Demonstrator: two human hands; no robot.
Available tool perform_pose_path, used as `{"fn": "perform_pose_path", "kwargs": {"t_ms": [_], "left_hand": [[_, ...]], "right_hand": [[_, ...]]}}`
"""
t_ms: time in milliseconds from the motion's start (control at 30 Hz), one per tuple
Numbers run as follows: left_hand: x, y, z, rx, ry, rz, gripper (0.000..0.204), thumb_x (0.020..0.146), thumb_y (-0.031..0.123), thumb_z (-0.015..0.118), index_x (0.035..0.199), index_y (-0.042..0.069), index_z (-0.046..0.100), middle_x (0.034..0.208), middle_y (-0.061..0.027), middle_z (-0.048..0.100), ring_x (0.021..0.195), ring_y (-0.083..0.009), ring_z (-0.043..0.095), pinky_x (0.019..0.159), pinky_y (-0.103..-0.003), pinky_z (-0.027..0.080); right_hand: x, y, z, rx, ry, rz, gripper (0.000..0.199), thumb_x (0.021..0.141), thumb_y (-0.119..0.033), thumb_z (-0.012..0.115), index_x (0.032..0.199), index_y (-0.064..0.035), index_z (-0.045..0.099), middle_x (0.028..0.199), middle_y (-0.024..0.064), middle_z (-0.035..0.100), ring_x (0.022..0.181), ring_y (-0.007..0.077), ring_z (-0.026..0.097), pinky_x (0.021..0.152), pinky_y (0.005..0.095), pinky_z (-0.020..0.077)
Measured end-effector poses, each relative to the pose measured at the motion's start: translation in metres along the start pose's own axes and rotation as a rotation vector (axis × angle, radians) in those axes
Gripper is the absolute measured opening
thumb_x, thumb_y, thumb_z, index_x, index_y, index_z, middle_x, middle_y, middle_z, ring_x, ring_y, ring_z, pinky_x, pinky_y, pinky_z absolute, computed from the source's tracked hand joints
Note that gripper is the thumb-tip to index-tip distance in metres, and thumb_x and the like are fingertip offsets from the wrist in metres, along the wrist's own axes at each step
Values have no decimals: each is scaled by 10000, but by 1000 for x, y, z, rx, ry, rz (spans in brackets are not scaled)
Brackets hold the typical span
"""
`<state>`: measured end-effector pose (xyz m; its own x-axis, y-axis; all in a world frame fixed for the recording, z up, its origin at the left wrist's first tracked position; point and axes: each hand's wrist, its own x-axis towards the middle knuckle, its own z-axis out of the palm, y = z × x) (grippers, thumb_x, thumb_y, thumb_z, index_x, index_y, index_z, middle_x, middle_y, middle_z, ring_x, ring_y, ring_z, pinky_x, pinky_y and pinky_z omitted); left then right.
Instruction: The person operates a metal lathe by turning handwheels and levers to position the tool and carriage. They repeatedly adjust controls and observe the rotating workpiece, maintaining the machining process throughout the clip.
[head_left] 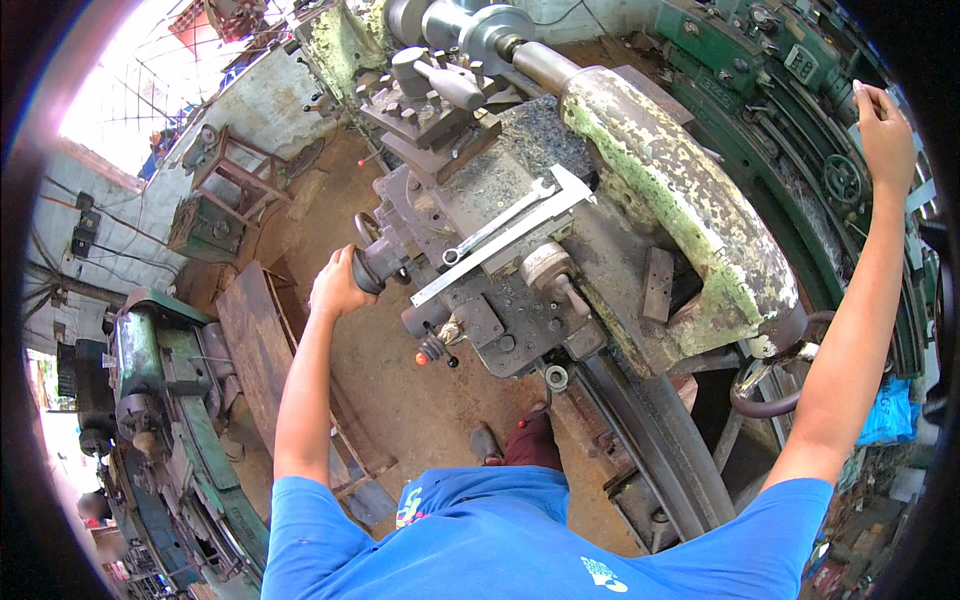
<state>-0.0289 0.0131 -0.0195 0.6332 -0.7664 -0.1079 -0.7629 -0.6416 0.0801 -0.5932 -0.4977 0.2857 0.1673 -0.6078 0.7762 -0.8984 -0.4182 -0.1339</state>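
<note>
Head view: left hand (338,288) out at the left side of a lathe carriage (480,322), fingers wrapped around a dark round handle (367,271) there. Right hand (882,135) raised at the far right, against a green machine (700,75) behind, fingers loosely bent; impossible to tell whether pinching something small. Right forearm (860,300) crossing near the tailstock handwheel (765,409), contact unclear.

Slanting across the carriage, close alongside each other: a steel caliper (500,247) and a wrench (497,222), both apparently loose, with the caliper's lower end pointing toward the left hand.

Chief risk, by judgement: caliper sliding off and dropping to the floor (390,370), from vibration, a carriage jolt or a knock of the left wrist. Possible too: wrench scraping the caliper's beam in the same slide, or an accidental bump against the orange-knobbed lever (423,358) below the left hand.
</note>
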Motion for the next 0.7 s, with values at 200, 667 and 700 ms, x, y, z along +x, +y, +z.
{"fn": "perform_pose_path", "kwargs": {"t_ms": [200,667,700], "left_hand": [[-5,4,4,22,50,-7,1111,552,331,918,1511,41,438,1493,-161,539,1293,-368,603,1074,-446,517],[-14,18,6,46,80,-80,1126,579,302,936,1536,70,390,1552,-127,473,1332,-355,575,1073,-456,521],[-15,18,8,44,95,-68,1120,581,298,936,1533,70,392,1550,-128,474,1335,-353,572,1072,-455,522]], "right_hand": [[-7,-12,-1,68,46,-11,443,987,-556,574,1160,-196,766,1080,63,779,1006,284,735,868,387,546],[-13,-20,-9,70,18,-35,411,994,-510,609,1162,-169,763,998,45,784,914,206,734,859,336,531],[-13,-20,-8,80,22,-42,409,994,-510,608,1162,-172,764,998,42,785,914,206,735,860,337,532]]}}
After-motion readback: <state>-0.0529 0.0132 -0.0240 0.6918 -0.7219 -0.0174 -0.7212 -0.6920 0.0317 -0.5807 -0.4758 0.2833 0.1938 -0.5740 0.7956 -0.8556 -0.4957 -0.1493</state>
